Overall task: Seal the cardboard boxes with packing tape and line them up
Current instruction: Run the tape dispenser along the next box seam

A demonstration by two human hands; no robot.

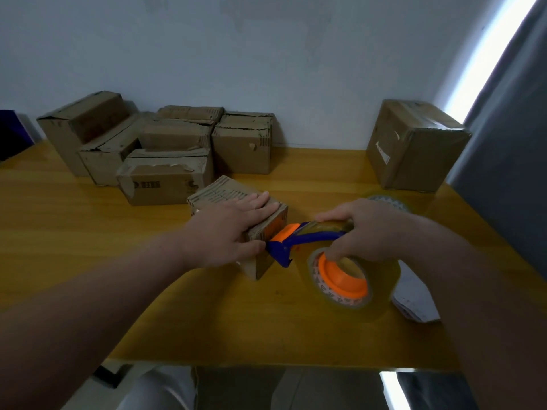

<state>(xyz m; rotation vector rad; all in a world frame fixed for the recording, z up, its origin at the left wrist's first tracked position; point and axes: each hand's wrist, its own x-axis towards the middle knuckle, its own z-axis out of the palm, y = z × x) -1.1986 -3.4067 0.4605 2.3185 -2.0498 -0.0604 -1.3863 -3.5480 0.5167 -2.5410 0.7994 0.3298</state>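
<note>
At the near middle of the yellow desk [88,226], a person's left hand [228,229] is pressing flat, fingers spread, on top of a small cardboard box [260,232]. Just right of that box, the right hand [364,229] is closing its grip around a blue-and-orange tape dispenser [299,241], whose nose is touching the box's side. Beyond the box, a cluster of cartons [165,149] is sitting against the wall; a taped carton [414,146] is standing far right.

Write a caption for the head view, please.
Left hand steadies a small cardboard box while right hand applies the tape dispenser.
</note>
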